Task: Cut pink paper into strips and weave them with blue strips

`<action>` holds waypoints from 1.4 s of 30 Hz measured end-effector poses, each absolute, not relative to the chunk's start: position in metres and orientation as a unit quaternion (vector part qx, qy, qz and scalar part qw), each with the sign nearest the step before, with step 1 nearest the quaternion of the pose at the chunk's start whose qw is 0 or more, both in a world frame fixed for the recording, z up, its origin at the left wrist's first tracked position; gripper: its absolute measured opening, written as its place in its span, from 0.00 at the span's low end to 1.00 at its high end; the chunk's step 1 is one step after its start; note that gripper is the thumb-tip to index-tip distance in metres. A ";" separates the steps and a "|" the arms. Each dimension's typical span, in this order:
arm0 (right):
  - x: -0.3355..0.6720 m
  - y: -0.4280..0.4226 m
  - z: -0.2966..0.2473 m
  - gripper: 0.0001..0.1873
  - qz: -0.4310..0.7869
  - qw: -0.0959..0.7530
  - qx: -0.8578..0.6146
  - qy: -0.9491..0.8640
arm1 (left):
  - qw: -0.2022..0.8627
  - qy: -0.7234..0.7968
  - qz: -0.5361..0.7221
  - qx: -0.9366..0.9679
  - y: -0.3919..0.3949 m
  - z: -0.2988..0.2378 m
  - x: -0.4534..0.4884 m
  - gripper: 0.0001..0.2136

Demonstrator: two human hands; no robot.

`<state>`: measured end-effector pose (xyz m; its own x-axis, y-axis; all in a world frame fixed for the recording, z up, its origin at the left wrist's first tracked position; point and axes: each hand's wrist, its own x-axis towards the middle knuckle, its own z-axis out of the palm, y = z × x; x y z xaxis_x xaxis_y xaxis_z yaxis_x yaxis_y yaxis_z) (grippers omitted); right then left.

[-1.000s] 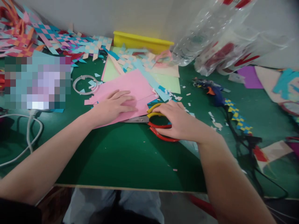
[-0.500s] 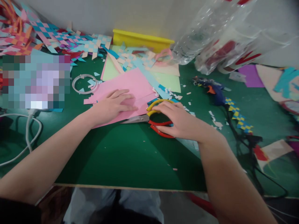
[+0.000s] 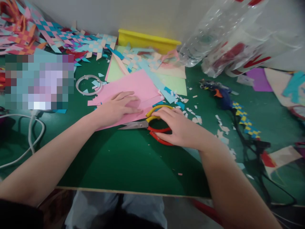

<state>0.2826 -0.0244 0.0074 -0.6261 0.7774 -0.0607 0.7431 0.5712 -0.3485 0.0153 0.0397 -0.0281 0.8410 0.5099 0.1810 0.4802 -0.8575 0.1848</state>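
Left hand (image 3: pixel 114 109): flat on the paper (image 3: pixel 144 83), fingers spread apart.
Right hand (image 3: pixel 178 125): clamped on the handles of the scissors (image 3: pixel 141 125).
Blades: at the paper's near edge, tips pointing left.
Paper: pink, on the table (image 3: pixel 133 165), partly over a green sheet (image 3: pixel 177 86).

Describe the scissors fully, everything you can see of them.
The scissors have grey, metallic-looking blades joined at a round pivot, and two looped handles, the upper yellow and the lower red, coated or plastic by their look. The right hand grips the loops, covering their far ends. The blades point left along the near edge of the pink paper; whether they touch it is unclear. The tips look slightly parted.
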 end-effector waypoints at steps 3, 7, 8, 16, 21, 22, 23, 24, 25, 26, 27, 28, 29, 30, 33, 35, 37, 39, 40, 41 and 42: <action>0.276 -0.027 0.008 0.20 0.167 0.046 -0.431 -0.886 | 0.061 0.258 0.116 0.957 0.039 -0.029 0.015 0.17; 0.272 -0.029 0.009 0.22 0.165 0.046 -0.430 -0.886 | 0.060 0.261 0.106 0.958 0.040 -0.029 0.015 0.18; 0.272 -0.029 0.009 0.22 0.164 0.045 -0.427 -0.888 | 0.061 0.262 0.103 0.958 0.040 -0.029 0.015 0.18; 0.273 -0.029 0.008 0.22 0.164 0.052 -0.400 -0.900 | 0.070 0.264 0.104 0.956 0.041 -0.028 0.016 0.20; 0.279 -0.027 0.008 0.22 0.164 0.060 -0.411 -0.895 | 0.038 0.277 0.129 0.951 0.035 -0.031 0.021 0.19; 0.281 -0.026 0.008 0.22 0.164 0.061 -0.413 -0.894 | 0.031 0.286 0.135 0.948 0.034 -0.032 0.024 0.19; 0.284 -0.025 0.009 0.22 0.165 0.061 -0.416 -0.892 | 0.025 0.296 0.141 0.944 0.032 -0.034 0.028 0.19; 0.288 -0.024 0.009 0.22 0.168 0.059 -0.419 -0.890 | 0.020 0.307 0.150 0.940 0.031 -0.035 0.032 0.19; 0.291 -0.023 0.009 0.22 0.172 0.058 -0.423 -0.888 | 0.019 0.318 0.164 0.934 0.031 -0.036 0.035 0.19; 0.295 -0.021 0.009 0.22 0.176 0.057 -0.426 -0.885 | 0.024 0.328 0.182 0.927 0.031 -0.036 0.037 0.18; 0.299 -0.020 0.009 0.22 0.180 0.057 -0.429 -0.883 | 0.035 0.335 0.199 0.920 0.031 -0.036 0.039 0.17; 0.302 -0.019 0.009 0.22 0.185 0.057 -0.432 -0.881 | 0.050 0.335 0.214 0.916 0.032 -0.036 0.039 0.16; 0.306 -0.017 0.009 0.22 0.189 0.058 -0.433 -0.879 | 0.067 0.328 0.223 0.916 0.034 -0.034 0.037 0.15; 0.309 -0.016 0.009 0.22 0.193 0.060 -0.435 -0.877 | 0.081 0.314 0.220 0.920 0.035 -0.033 0.035 0.15; 0.315 -0.014 0.008 0.22 0.202 0.059 -0.440 -0.873 | 0.088 0.281 0.187 0.937 0.038 -0.029 0.024 0.15; 0.315 -0.014 0.008 0.22 0.202 0.057 -0.443 -0.872 | 0.074 0.280 0.159 0.944 0.038 -0.027 0.018 0.17; 0.313 -0.015 0.008 0.22 0.198 0.055 -0.448 -0.870 | 0.057 0.281 0.133 0.949 0.036 -0.028 0.015 0.19; 0.309 -0.017 0.008 0.22 0.191 0.050 -0.457 -0.867 | 0.045 0.283 0.116 0.951 0.034 -0.028 0.015 0.20; 0.307 -0.018 0.007 0.21 0.187 0.047 -0.462 -0.866 | 0.040 0.285 0.112 0.951 0.034 -0.028 0.016 0.20; 0.305 -0.018 0.007 0.21 0.184 0.044 -0.465 -0.865 | 0.036 0.288 0.110 0.951 0.033 -0.028 0.017 0.20; 0.302 -0.019 0.007 0.21 0.180 0.043 -0.466 -0.865 | 0.033 0.291 0.109 0.950 0.033 -0.028 0.018 0.20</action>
